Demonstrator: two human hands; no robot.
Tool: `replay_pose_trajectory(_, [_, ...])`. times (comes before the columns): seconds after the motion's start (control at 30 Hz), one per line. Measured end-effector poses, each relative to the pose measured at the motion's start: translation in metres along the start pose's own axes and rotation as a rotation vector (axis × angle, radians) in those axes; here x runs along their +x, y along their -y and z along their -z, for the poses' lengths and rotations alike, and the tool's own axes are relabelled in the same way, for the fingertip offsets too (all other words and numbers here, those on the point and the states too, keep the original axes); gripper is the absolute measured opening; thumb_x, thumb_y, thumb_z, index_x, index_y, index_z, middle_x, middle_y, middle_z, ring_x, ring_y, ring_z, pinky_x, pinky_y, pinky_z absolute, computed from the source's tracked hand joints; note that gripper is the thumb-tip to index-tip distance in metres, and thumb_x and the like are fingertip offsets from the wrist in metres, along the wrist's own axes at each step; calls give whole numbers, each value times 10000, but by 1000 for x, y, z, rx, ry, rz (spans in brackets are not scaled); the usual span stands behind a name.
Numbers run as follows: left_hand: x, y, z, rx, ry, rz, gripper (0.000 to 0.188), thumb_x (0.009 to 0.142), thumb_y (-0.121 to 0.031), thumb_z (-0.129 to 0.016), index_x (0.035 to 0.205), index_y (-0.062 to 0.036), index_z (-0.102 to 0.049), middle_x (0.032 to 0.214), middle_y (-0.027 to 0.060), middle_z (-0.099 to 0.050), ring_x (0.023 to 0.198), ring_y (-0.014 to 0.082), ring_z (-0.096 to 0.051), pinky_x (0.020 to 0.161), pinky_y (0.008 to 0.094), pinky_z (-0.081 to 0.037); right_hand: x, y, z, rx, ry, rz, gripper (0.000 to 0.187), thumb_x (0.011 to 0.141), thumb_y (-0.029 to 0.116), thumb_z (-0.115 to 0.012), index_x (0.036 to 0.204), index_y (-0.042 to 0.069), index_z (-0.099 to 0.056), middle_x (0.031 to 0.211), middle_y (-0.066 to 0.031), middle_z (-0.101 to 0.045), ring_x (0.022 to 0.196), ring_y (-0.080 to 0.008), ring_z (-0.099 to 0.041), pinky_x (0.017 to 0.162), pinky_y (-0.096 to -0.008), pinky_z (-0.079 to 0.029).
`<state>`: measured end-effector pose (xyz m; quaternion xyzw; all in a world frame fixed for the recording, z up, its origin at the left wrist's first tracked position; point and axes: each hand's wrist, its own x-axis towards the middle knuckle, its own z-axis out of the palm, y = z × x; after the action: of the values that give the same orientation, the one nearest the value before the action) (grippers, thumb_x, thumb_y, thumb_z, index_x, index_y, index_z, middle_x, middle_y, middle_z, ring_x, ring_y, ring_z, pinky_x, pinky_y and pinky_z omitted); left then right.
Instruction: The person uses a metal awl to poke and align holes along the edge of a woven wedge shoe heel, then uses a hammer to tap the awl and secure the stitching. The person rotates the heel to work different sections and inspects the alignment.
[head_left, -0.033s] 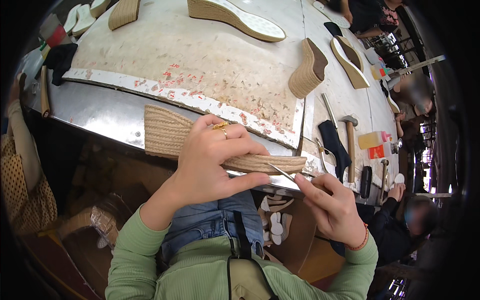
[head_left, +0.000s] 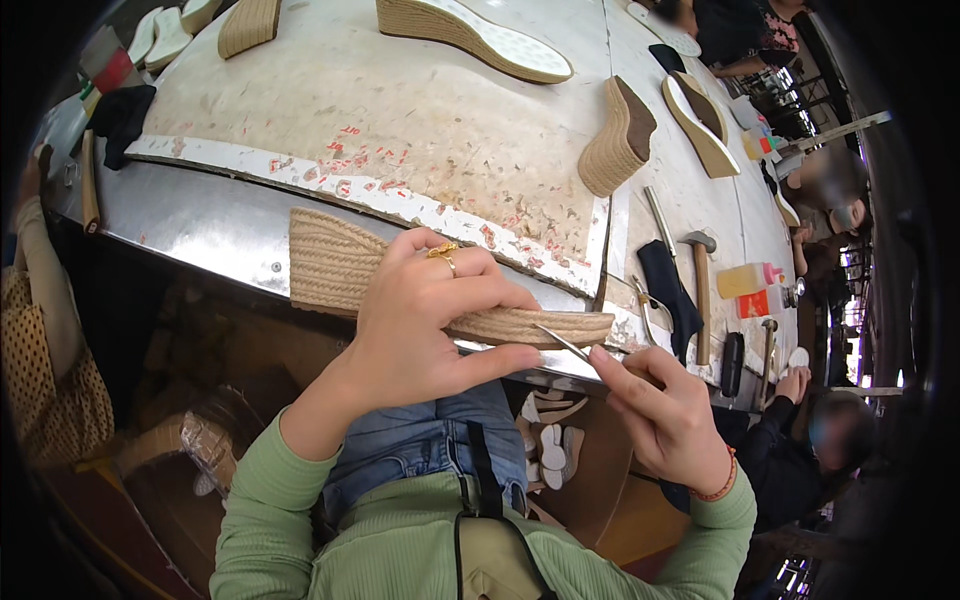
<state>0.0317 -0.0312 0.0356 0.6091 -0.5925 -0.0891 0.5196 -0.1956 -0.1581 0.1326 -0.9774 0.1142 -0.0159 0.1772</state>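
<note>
A wedge shoe sole wrapped in tan braided rope lies on its side along the near table edge, its thick heel to the left and its thin toe to the right. My left hand is closed around its middle, fingers over the top and thumb along the near side. In my right hand is a slim pointed metal tool, pinched between thumb and fingers. Its tip touches, or nearly touches, the rope edge near the toe. Its handle is mostly hidden by my fingers.
Other wedge soles stand about the white table. To the right lie scissors, a dark cloth, a hammer and a bottle of yellow liquid. Co-workers sit along the right side. Shoes are below the table.
</note>
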Motion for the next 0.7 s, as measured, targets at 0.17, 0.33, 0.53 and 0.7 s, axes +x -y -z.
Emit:
replay_pose_trajectory(0.17, [-1, 1, 0, 11, 1, 2, 339, 689, -394, -847, 904, -157, -734, 789, -20, -643, 773, 170, -616, 894, 379, -351, 3, 0, -3, 4, 1, 21, 584, 789, 1, -709, 1345, 156, -623, 812, -91, -503, 635, -231, -547, 565, -343, -481])
replay_pose_trajectory(0.33, [1, 3, 0, 14, 4, 2, 334, 680, -376, -858, 894, -150, -736, 799, -18, -653, 795, 161, -618, 896, 365, -339, 3, -1, -4, -40, -18, 37, 586, 779, -11, -704, 1340, 140, -624, 816, -92, -497, 639, -229, -541, 557, -340, -480])
replay_pose_trajectory(0.53, [1, 5, -1, 24, -15, -6, 327, 679, -379, -856, 884, -154, -737, 806, -21, -661, 794, 158, -619, 887, 362, -341, 3, 0, -4, -91, -14, 37, 622, 742, -14, -700, 1339, 147, -627, 834, -87, -499, 642, -219, -537, 538, -327, -474])
replay_pose_trajectory(0.7, [1, 5, -2, 16, -15, 8, 325, 677, -383, -857, 879, -157, -736, 800, -27, -657, 786, 157, -615, 864, 360, -342, 2, 10, -6, -386, -63, 122, 686, 677, 15, -697, 1340, 180, -634, 861, -97, -497, 648, -213, -524, 522, -292, -450])
